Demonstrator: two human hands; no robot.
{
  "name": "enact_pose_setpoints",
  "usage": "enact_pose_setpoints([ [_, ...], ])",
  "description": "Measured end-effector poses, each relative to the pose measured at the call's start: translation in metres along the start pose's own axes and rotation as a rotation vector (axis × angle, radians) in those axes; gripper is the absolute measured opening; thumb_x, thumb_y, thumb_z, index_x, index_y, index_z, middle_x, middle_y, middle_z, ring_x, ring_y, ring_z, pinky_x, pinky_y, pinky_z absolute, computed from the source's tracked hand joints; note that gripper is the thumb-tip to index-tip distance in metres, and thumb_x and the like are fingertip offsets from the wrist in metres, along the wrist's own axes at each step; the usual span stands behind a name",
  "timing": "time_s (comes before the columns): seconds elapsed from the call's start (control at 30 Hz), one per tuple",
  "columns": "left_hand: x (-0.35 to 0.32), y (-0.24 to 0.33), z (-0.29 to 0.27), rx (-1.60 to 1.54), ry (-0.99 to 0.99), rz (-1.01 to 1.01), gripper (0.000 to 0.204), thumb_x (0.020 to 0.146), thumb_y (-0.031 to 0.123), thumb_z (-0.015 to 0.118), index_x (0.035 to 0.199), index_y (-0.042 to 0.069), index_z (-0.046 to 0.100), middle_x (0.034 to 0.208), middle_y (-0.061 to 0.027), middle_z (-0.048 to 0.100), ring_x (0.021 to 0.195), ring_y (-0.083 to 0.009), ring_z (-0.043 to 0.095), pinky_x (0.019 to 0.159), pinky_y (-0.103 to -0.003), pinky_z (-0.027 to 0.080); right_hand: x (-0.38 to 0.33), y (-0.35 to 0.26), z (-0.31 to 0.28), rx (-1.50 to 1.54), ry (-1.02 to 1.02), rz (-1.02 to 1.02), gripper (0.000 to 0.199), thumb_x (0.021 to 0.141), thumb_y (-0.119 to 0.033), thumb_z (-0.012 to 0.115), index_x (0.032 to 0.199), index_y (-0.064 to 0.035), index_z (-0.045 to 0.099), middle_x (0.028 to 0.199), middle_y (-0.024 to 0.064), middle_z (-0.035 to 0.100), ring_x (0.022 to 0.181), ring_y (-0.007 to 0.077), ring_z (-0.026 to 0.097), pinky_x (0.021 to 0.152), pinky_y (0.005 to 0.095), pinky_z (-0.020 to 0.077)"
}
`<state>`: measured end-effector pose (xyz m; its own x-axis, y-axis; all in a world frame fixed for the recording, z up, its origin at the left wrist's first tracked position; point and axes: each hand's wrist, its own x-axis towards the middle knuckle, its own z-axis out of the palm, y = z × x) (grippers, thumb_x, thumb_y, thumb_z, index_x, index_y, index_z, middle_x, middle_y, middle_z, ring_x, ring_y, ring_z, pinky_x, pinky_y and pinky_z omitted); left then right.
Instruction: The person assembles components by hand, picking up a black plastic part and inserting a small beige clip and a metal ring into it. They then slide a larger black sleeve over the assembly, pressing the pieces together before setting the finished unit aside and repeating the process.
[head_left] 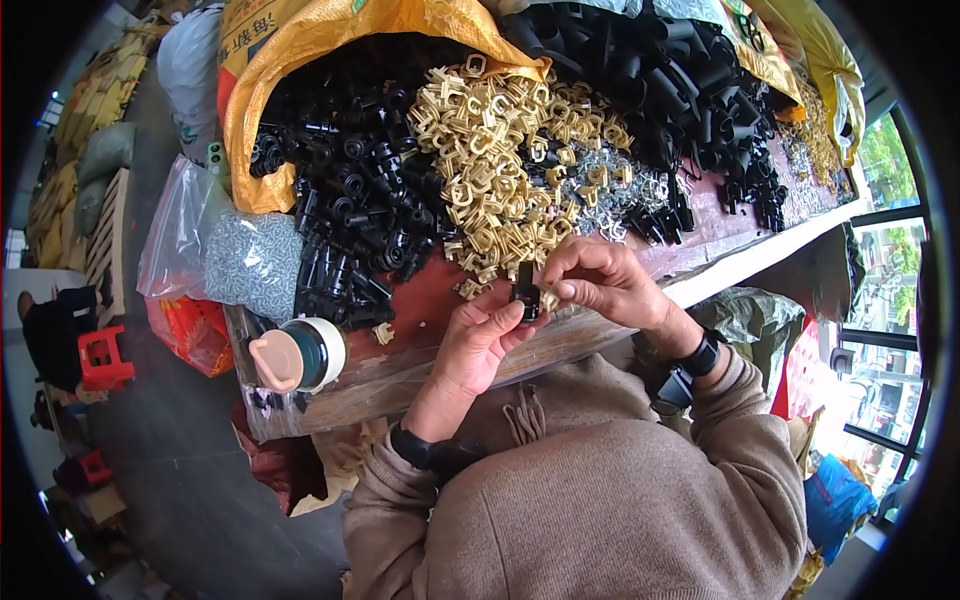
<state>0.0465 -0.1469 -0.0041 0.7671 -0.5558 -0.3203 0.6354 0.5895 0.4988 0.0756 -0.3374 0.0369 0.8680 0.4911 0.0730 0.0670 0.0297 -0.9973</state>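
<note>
Near the table's front edge, my left hand [483, 343] grips a small black plastic part [527, 291] upright between thumb and fingers. Close beside it, my right hand [612, 287] pinches a small cream plastic clip [549, 299] against or right next to the black part; whether the two are joined I cannot tell. Just beyond my hands rises a heap of cream plastic clips [490, 160]. Left of that heap lies a pile of black plastic fittings [360, 205]. Small silvery metal pieces [600, 195] are scattered to its right.
A lidded cup [318, 352] and a clear bag of small screws [253, 262] stand at the table's left end. Orange woven sacks [246, 110] and black tubular parts [660, 75] fill the back. A red stool [104, 358] and a person [52, 335] are far left.
</note>
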Motion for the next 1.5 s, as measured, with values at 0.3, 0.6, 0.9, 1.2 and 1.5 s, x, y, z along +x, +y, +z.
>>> enact_pose_setpoints([
  [0.3,0.0,-0.009,-0.005,-0.004,0.003,-0.019,0.025,0.08,0.016,0.056,0.104,0.007,0.055,0.094,-0.0072,0.059,0.084,-0.0248,0.059,0.068,-0.025,0.051,0.001,-0.002,0.011,-0.221,0.028,-0.058,0.009,0.077,-0.006,0.059,0.082,-0.0004,0.054,0.074,0.0031,0.054,0.068,0.0093,0.053,0.058,0.0223,0.0434],
  [0.6,0.0,-0.012,-0.001,-0.015,0.064,-0.002,0.023,0.079,0.014,0.058,0.1,0.006,0.056,0.094,-0.0045,0.059,0.082,-0.0202,0.06,0.067,-0.024,0.05,-0.009,0.002,0.029,-0.093,0.242,0.116,0.008,0.077,-0.006,0.059,0.081,-0.0015,0.053,0.07,0.0024,0.051,0.065,0.0084,0.051,0.057,0.0224,0.0425],
  [0.9,0.002,-0.009,0.001,0.09,0.091,-0.065,0.02,0.079,0.015,0.058,0.095,0.003,0.058,0.088,-0.0046,0.06,0.078,-0.0151,0.059,0.064,-0.021,0.048,-0.018,0.018,0.024,-0.071,0.232,0.209,0.016,0.077,-0.012,0.061,0.087,-0.0023,0.052,0.076,0.0012,0.052,0.067,0.0057,0.049,0.057,0.0179,0.0403],
  [1.2,0.003,-0.005,-0.006,0.127,0.104,0.012,0.021,0.079,0.014,0.055,0.093,-0.001,0.057,0.082,-0.0095,0.06,0.071,-0.016,0.06,0.059,-0.019,0.049,0.011,0.025,-0.055,-0.966,0.367,-0.112,0.009,0.07,-0.006,0.061,0.078,-0.0069,0.058,0.076,0.0038,0.052,0.064,0.0149,0.05,0.055,0.025,0.0397],
  [1.5,0.004,-0.003,-0.009,0.096,0.149,0.009,0.02,0.079,0.015,0.054,0.092,0.0,0.057,0.081,-0.0094,0.06,0.072,-0.0169,0.06,0.061,-0.022,0.049,0.019,0.038,-0.059,-1.516,0.312,-0.11,0.014,0.066,-0.009,0.06,0.08,-0.0099,0.059,0.085,0.0014,0.05,0.082,0.0204,0.047,0.068,0.033,0.0365],
])
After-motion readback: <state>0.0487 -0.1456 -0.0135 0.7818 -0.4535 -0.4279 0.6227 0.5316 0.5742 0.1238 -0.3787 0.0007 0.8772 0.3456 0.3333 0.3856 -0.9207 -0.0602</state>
